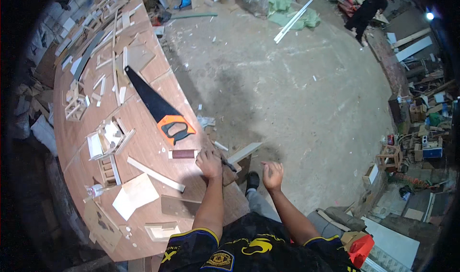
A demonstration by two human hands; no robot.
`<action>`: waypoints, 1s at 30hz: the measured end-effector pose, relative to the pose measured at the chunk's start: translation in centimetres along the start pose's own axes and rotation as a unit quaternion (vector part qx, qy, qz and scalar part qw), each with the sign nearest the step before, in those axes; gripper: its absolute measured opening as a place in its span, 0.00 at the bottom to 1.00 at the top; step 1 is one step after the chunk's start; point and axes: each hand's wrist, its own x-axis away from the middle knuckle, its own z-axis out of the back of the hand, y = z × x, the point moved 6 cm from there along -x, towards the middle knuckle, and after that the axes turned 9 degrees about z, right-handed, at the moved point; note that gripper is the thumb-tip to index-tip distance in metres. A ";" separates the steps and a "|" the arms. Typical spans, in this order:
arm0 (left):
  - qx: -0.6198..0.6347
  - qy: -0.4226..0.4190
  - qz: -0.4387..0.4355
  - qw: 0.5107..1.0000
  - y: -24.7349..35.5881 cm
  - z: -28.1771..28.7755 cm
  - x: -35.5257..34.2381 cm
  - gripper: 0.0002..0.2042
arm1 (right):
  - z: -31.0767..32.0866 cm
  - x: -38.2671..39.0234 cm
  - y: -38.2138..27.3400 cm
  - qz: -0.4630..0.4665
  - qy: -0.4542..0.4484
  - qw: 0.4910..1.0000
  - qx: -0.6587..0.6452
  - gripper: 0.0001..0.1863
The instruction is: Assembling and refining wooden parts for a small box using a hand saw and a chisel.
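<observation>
On the workbench point(143, 87), near its right edge, lies a pale wooden block wrapped in dark red sandpaper point(183, 154). My left hand point(209, 164) is closed over the right end of this block, fingers bent down. Just right of that hand, a dark slim tool point(229, 165) sits at the bench edge, its kind unclear. My right hand point(273, 176) is raised past the edge, over the floor, loosely curled with fingers apart and nothing visible in it. A handsaw point(155, 102) with an orange and black handle lies beyond the block. A wooden strip point(244, 153) juts out from the edge.
Left on the bench stand a small wooden frame model point(110, 139), a pale board point(135, 195), a long strip point(155, 174) and a shallow wooden box point(162, 231). White strips point(293, 21) lie on the concrete floor. A person in dark clothes point(368, 16) is at the far right, beside piled scrap.
</observation>
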 end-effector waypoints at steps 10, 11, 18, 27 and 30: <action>-0.026 -0.010 -0.026 0.999 1.3 1.3 -1.1 0.08 | 0.6 1.8 5.7 -0.040 0.047 0.998 0.011 0.07; -0.038 -0.027 -0.021 0.999 1.3 1.2 -1.1 0.07 | 1.0 2.2 6.6 -0.061 0.042 0.997 0.022 0.07; -0.040 0.009 -0.049 0.998 1.7 1.3 -1.2 0.07 | 1.7 2.6 9.1 -0.116 0.084 0.989 -0.029 0.09; -0.023 0.017 -0.052 0.998 1.4 0.9 -1.0 0.07 | 0.0 -0.1 6.6 -0.121 0.056 0.985 -0.113 0.09; -0.046 0.009 -0.043 0.998 1.3 0.9 -0.9 0.06 | -0.9 -2.2 4.9 -0.113 0.039 0.978 -0.172 0.08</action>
